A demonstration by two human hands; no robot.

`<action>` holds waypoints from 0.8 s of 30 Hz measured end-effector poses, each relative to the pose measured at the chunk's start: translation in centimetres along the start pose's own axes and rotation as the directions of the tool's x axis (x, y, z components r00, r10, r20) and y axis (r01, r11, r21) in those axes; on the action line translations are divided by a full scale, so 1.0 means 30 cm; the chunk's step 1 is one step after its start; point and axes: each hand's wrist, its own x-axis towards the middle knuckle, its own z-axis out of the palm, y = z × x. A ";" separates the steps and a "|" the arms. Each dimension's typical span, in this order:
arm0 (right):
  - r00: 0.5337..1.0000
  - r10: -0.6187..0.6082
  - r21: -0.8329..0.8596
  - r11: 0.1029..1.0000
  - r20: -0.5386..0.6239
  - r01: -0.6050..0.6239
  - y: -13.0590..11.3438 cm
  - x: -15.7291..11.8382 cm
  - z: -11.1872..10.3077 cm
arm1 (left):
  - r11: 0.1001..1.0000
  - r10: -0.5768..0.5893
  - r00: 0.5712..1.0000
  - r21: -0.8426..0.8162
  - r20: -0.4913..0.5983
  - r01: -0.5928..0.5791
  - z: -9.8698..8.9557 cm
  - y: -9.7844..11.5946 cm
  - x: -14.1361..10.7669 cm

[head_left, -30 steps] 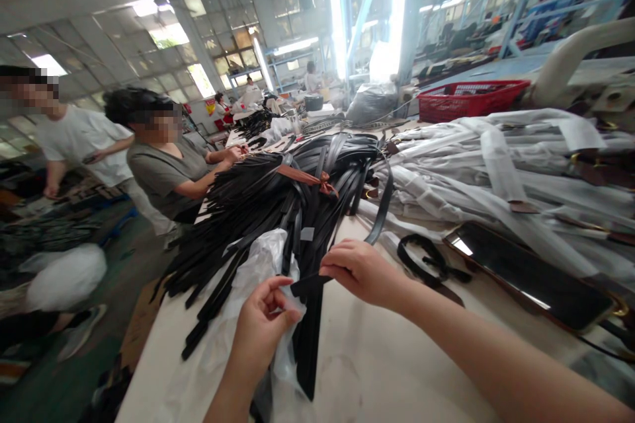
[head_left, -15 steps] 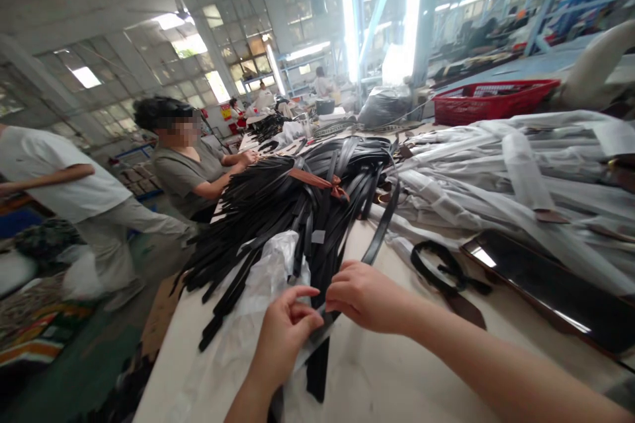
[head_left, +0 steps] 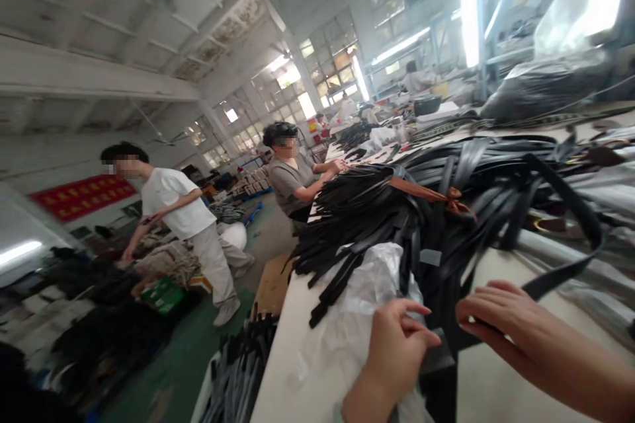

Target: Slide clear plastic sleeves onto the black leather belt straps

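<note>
My left hand (head_left: 394, 353) is at the lower middle, its index finger raised and its thumb bent toward the other fingers. It seems to pinch a clear plastic sleeve (head_left: 439, 351), though the contact is partly hidden. To its right, my right hand (head_left: 503, 317) is closed with fingers curled down on a black belt (head_left: 590, 234), which loops up behind the hand. Just beyond both hands lies a big bundle of black belts (head_left: 367, 211), tied with a brown strip (head_left: 421, 190). Crumpled white plastic (head_left: 372, 284) lies beside my left hand.
Plastic-wrapped belts (head_left: 600, 192) lie at the right of the white table (head_left: 292, 350). Dark strips (head_left: 238, 370) stand below its left edge. A co-worker in grey (head_left: 292, 178) works across the table; a person in white (head_left: 173, 205) is farther left.
The view has swung left, so the table and both hands appear farther right. The person in white shows more fully. My hands keep nearly the same pose, close together.
</note>
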 end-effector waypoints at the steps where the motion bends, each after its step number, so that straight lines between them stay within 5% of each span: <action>1: 0.999 -0.019 0.007 1.000 0.030 0.019 -0.007 -0.007 0.010 | 1.000 -0.007 1.000 0.000 0.004 0.007 0.002 -0.001 -0.001; 3: 0.991 -0.039 0.015 0.999 0.128 0.038 -0.016 -0.012 0.011 | 1.000 -0.013 0.999 -0.005 0.031 0.013 -0.001 0.004 -0.005; 10: 0.976 0.131 0.069 0.987 0.171 -0.145 -0.075 0.024 -0.098 | 0.999 0.003 0.956 -0.038 0.293 0.008 -0.024 0.046 -0.021; 16: 0.971 -0.024 0.113 0.994 0.237 -0.003 -0.145 0.036 -0.043 | 0.987 0.027 0.963 -0.159 0.268 0.016 0.020 0.048 -0.011; 19: 0.996 0.076 0.024 0.997 0.056 -0.077 -0.109 0.051 -0.049 | 0.987 0.021 0.983 -0.161 0.183 0.009 0.013 0.036 0.003; 21: 0.911 0.398 0.121 0.915 -0.105 -0.385 -0.059 0.063 -0.073 | 0.988 0.020 0.997 -0.153 0.077 -0.008 -0.003 0.025 0.019; 22: 0.817 0.570 0.232 0.809 -0.089 -0.540 -0.033 0.068 -0.083 | 0.986 0.016 0.999 -0.167 0.034 -0.011 -0.012 0.021 0.026; 24: 0.647 0.751 0.404 0.554 0.133 -0.727 0.007 0.076 -0.088 | 0.973 -0.011 1.000 -0.230 0.009 0.013 -0.022 0.019 0.033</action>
